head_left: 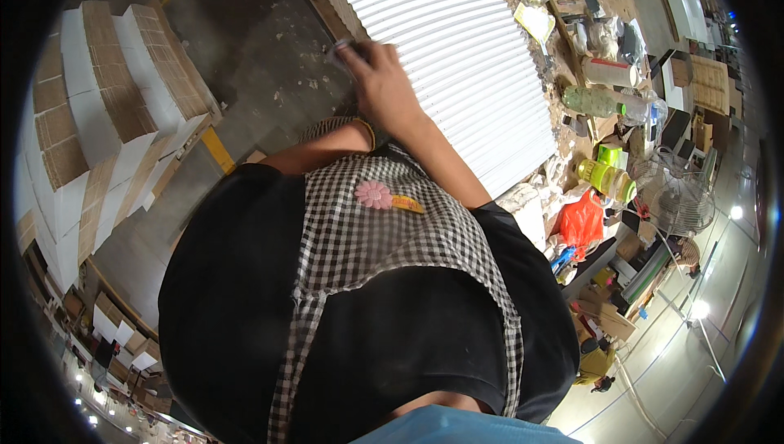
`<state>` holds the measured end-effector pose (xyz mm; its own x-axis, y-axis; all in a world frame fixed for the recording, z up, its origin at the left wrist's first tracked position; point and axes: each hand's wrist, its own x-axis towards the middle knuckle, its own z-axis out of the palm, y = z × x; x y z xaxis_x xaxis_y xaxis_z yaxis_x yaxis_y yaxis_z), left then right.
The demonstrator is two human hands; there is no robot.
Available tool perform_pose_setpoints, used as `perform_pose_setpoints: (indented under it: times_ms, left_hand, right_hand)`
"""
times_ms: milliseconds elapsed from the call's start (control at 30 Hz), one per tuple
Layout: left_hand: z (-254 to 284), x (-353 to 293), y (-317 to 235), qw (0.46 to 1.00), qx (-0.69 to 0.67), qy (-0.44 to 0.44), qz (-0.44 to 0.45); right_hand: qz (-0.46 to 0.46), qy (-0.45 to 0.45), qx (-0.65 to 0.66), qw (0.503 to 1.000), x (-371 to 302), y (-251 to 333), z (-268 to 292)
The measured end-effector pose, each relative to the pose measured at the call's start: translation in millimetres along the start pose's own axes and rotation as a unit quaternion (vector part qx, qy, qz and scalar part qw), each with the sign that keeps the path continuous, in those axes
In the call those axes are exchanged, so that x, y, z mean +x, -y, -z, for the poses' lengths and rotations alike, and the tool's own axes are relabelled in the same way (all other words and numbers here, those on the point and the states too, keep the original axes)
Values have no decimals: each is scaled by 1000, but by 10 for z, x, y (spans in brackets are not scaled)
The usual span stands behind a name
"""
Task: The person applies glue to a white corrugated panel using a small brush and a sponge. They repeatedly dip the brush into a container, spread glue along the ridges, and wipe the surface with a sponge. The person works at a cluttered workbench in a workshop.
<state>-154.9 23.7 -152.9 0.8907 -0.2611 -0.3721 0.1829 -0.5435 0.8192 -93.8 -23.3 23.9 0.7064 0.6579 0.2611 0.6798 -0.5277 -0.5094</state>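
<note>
My right hand (385,93) is raised by the left edge of a long row of white ridged pieces (457,60), packed side by side. Its fingers are curled, closed around a small greyish thing (339,50) that motion blurs too much to name. My left forearm (318,152) crosses in front of my body toward the right one, with a thin yellowish band (370,129) at the wrist. The fingers of my left hand are hidden behind the other arm. I wear a black-and-white checked apron (351,232) with a pink flower patch (374,195).
Tall stacks of white and brown cardboard (106,109) stand on the floor at left. Right of the white row, a cluttered bench holds a green bottle (592,102), a yellow-labelled bottle (606,178) and a red plastic bag (581,222). A wire fan (684,203) stands beyond.
</note>
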Motion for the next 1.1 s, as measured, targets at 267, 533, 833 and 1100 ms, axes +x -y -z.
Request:
perform_pose_setpoints:
  times_ms: [267, 533, 833, 1100]
  left_hand:
    - [-274, 189, 279, 990, 104, 2, -100]
    - [-116, 149, 82, 972, 217, 82, -41]
    - [-111, 76, -90, 946, 303, 118, -11]
    - [-41, 45, -166, 932, 338, 129, 6]
  right_hand:
    - [-171, -84, -176, 966, 283, -314, 123]
    - [-44, -74, 14, 996, 286, -305, 199]
    - [24, -18, -24, 999, 307, -147, 70]
    - [-128, -76, -136, 979, 519, -409, 158]
